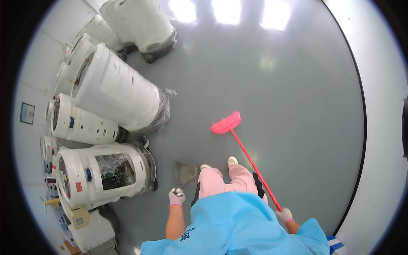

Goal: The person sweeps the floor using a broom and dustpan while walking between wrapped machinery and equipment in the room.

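My right hand, in a white glove, is closed round the upper end of a red broom handle. The handle slants forward and left to the pink-red broom, whose head rests on the floor ahead of my feet, bristles pointing away. My left hand, also gloved, is closed on the thin handle of a grey dustpan. The dustpan is low beside my left foot; I cannot tell whether it touches the floor. Dust or litter is too small to make out.
Along the left stand several white cylindrical machines, some wrapped in clear plastic. The nearest machine has an open panel showing a green circuit board. Grey floor stretches ahead and right, up to a pale wall with a dark base edge.
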Demonstrator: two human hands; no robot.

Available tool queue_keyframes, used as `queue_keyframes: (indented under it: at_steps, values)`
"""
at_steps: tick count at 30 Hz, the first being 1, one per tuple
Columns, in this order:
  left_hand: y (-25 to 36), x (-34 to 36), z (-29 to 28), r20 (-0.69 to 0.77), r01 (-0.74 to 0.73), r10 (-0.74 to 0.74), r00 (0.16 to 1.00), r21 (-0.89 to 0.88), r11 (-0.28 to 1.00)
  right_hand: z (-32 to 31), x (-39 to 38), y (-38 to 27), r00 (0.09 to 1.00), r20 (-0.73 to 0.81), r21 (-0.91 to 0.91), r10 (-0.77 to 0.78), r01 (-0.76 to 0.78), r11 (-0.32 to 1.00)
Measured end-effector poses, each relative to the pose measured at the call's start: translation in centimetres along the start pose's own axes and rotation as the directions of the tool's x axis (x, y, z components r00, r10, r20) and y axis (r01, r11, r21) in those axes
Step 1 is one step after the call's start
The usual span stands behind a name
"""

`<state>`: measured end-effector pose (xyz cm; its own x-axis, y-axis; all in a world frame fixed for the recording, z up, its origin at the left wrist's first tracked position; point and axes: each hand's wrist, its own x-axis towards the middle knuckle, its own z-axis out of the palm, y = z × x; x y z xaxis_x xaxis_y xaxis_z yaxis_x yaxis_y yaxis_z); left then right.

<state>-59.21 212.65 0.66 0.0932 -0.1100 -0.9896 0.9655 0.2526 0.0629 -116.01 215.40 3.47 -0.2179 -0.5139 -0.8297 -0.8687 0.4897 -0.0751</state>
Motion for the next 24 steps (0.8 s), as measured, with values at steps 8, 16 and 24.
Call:
queue_keyframes:
  at_steps: [8, 16, 24]
  values:
    - [1.9, 0.5, 0.7, 0.084, -0.053, 0.049, 0.995, 0.049, 0.997, 0.1, -5.4, -2.6, 0.992, -0.088, 0.288, 0.095, -0.066, 0.955]
    - [6.6, -2.2, 2.0, 0.049, -0.085, 0.077, 0.996, 0.205, 0.975, -3.4, 10.9, -22.4, 0.951, -0.3, 0.592, -0.075, 0.247, 0.767]
    - [15.5, -0.1, 0.8, 0.095, 0.132, -0.172, 0.981, 0.33, 0.935, -1.3, 12.2, -37.6, 0.987, -0.158, 0.766, 0.031, 0.103, 0.634]
